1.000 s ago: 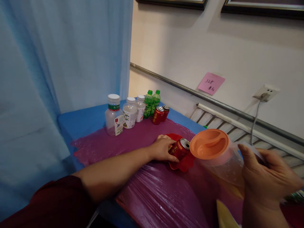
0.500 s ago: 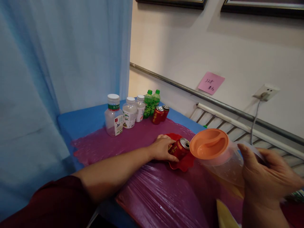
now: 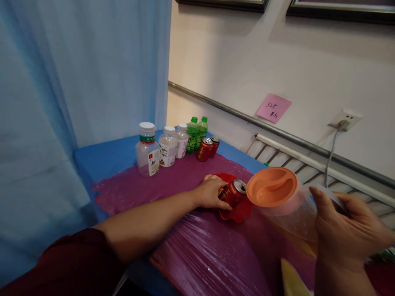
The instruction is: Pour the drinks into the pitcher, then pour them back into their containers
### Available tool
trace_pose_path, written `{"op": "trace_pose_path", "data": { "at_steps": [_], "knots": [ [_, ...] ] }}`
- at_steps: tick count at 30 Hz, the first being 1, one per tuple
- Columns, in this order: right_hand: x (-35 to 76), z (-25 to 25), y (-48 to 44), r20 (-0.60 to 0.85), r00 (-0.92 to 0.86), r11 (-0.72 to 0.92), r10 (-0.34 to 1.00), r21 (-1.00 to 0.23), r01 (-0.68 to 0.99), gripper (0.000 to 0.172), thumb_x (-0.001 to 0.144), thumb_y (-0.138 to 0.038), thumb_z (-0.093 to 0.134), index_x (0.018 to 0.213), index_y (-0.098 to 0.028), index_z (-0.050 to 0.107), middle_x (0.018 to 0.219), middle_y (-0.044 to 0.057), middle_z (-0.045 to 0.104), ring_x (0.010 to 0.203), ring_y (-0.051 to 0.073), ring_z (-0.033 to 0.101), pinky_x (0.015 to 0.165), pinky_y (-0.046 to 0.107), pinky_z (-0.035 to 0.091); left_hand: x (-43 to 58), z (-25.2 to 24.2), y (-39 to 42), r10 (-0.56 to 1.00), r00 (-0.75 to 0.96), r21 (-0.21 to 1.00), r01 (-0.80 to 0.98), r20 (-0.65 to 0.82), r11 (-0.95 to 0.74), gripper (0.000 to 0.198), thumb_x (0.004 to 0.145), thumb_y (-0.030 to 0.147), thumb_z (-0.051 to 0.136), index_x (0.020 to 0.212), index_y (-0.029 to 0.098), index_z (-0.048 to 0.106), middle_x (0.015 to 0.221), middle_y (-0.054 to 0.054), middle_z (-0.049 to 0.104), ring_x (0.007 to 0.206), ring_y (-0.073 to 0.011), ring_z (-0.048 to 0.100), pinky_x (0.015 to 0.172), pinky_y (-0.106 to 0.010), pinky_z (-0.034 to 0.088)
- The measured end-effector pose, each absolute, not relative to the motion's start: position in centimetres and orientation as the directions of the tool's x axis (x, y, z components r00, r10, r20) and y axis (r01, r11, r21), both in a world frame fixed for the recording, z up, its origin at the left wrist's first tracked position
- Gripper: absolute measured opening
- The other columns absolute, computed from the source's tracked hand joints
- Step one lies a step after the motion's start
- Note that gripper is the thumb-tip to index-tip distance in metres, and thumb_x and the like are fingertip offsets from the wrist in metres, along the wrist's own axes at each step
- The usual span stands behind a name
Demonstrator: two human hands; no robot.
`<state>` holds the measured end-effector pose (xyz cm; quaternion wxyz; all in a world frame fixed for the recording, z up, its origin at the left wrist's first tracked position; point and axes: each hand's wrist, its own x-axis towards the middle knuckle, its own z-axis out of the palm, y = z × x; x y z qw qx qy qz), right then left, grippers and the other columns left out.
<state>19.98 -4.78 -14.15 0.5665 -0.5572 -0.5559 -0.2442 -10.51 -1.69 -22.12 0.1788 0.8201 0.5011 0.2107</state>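
My left hand (image 3: 212, 192) is closed around a red drink can (image 3: 233, 194), tilted so that its opened top faces right. Below the can lies a red dish with a wavy rim (image 3: 239, 214). My right hand (image 3: 345, 226) grips the handle of a clear plastic pitcher (image 3: 304, 216) with an orange lid (image 3: 272, 187). The pitcher leans left, and its lid edge is right beside the can's opening. Yellowish liquid shows in the pitcher's lower part. Whether any liquid runs between the two I cannot tell.
Clear bottles with white caps (image 3: 148, 152), green bottles (image 3: 193, 135) and two red cans (image 3: 205, 150) stand at the back. Purple plastic sheeting (image 3: 203, 242) covers part of the blue table (image 3: 101, 154). A yellow cloth-like piece (image 3: 293, 279) lies in front. Behind is a radiator (image 3: 293, 154).
The can has turned slightly within my left hand, so its lettering sits differently. Both hands and the pitcher stay in nearly the same place.
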Motion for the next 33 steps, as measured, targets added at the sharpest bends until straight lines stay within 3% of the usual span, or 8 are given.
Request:
{"op": "trace_pose_path", "data": {
  "at_steps": [33],
  "knots": [
    [20.19,-14.35,-4.42,0.941,0.189,0.298,0.281,-0.273,0.915,0.049,0.078,-0.066,0.078,0.067,-0.019,0.073,0.047,-0.004,0.047,0.046,0.011,0.043,0.049,0.027,0.03,-10.46,-22.21,-1.49,0.901,0.4,0.515,0.744,0.169,-0.426,0.068,0.063,0.07,0.085,0.113,0.024,0.073,0.107,-0.007,0.073,0.111,-0.0326,0.062,0.103,-0.043,0.04]
  ]
}}
